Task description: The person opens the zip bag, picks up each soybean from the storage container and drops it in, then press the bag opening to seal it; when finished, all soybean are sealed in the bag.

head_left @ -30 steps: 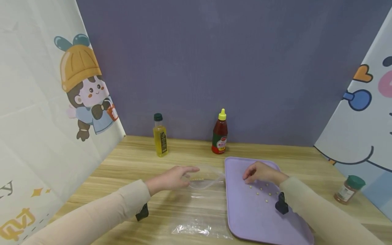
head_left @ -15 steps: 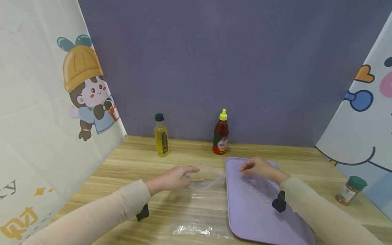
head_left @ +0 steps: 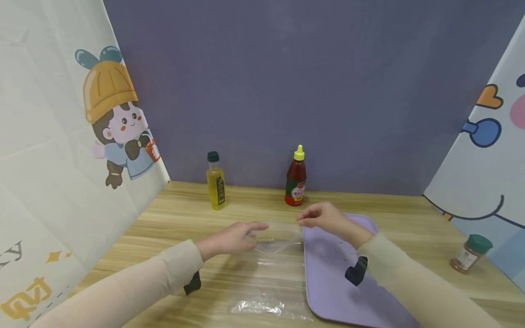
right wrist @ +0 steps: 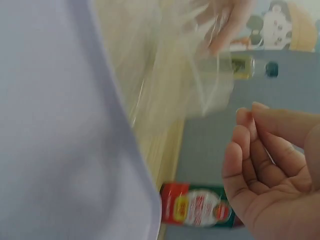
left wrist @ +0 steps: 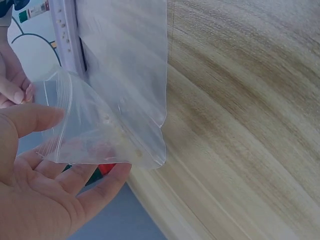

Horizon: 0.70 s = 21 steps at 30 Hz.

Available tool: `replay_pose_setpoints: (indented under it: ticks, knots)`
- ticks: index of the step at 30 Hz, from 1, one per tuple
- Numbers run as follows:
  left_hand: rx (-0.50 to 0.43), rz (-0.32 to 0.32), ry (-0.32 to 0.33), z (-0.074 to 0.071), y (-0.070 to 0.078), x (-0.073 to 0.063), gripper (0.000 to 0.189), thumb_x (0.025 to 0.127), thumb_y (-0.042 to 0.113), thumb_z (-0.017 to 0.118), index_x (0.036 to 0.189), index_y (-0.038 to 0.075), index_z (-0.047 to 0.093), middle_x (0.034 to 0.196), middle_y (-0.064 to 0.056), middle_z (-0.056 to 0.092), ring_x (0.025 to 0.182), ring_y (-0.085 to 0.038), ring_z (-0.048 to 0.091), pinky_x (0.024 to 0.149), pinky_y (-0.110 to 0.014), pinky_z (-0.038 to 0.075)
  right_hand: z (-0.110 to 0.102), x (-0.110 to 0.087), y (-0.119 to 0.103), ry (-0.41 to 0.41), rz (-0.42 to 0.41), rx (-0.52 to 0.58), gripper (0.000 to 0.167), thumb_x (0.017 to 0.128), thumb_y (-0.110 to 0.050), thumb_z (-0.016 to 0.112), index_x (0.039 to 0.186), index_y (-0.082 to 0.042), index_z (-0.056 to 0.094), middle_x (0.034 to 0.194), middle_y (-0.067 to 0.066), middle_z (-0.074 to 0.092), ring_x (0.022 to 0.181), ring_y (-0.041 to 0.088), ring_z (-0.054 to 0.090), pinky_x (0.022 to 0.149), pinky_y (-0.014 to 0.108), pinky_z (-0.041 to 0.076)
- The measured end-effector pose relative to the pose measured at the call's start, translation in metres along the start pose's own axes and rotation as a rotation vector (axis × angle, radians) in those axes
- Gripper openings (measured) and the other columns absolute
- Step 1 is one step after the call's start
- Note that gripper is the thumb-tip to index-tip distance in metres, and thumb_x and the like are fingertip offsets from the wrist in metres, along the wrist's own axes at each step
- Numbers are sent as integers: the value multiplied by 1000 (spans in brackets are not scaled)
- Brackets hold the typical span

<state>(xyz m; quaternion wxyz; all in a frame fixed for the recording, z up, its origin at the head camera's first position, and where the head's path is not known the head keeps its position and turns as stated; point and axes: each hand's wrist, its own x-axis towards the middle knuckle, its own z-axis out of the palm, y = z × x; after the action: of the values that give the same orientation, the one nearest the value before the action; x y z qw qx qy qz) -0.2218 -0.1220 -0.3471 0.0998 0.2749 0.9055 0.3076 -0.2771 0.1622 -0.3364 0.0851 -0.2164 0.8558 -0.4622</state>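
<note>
A clear zip bag (head_left: 272, 282) lies on the table, its mouth raised and gaping. My left hand (head_left: 234, 238) holds the mouth, thumb on one side and fingers behind the film in the left wrist view. A row of small yellow beans (head_left: 265, 239) shows through the plastic. Just right of the mouth, above the tray's edge, my right hand (head_left: 328, 219) has thumb and index fingertips (right wrist: 246, 115) pinched together. A small pale yellow bean seems to be between them, mostly hidden. Several loose beans (left wrist: 63, 24) lie on the purple tray (head_left: 328, 291).
An oil bottle (head_left: 216, 184) with a dark cap and a red sauce bottle (head_left: 295, 182) with a yellow tip stand at the back. A spice jar (head_left: 470, 255) with a green lid is at the right. A blue-grey panel (head_left: 262, 91) rises behind the table.
My right hand has lifted from the tray and moved left to beside the bag's mouth, fingertips still together. My left hand and the bag have stayed nearly still.
</note>
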Motion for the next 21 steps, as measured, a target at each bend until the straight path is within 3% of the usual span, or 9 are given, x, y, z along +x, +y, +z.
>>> replay_pose_setpoints:
  ticks: [5, 12, 17, 21]
  knots:
    - [4, 9, -5, -1, 2, 1, 59, 88, 1, 58, 145, 8, 43, 148, -10, 47, 125, -37, 54, 100, -46, 51, 13, 3, -12, -22, -24, -19, 20, 86, -16, 73, 99, -1, 74, 92, 7, 75, 75, 8, 62, 69, 26, 55]
    - [17, 8, -7, -3, 2, 2, 60, 88, 2, 59, 145, 9, 43, 148, -9, 47, 125, -35, 55, 90, -38, 56, 18, 5, -17, -33, -64, -94, 18, 86, -11, 72, 98, 1, 74, 93, 9, 75, 76, 7, 62, 69, 25, 53]
    - [33, 9, -1, -3, 1, 3, 60, 88, 3, 60, 145, 9, 43, 148, -8, 48, 123, -34, 56, 95, -42, 54, 16, 4, -15, -38, -62, -80, 19, 85, -11, 72, 99, 3, 74, 94, 10, 75, 76, 6, 62, 69, 24, 54]
    - [35, 16, 2, -3, 1, 3, 60, 87, 1, 60, 145, 8, 43, 147, -10, 48, 123, -35, 56, 91, -38, 56, 10, 1, -11, -29, -43, -46, 21, 86, -14, 72, 101, 2, 74, 94, 9, 75, 77, 8, 62, 71, 30, 56]
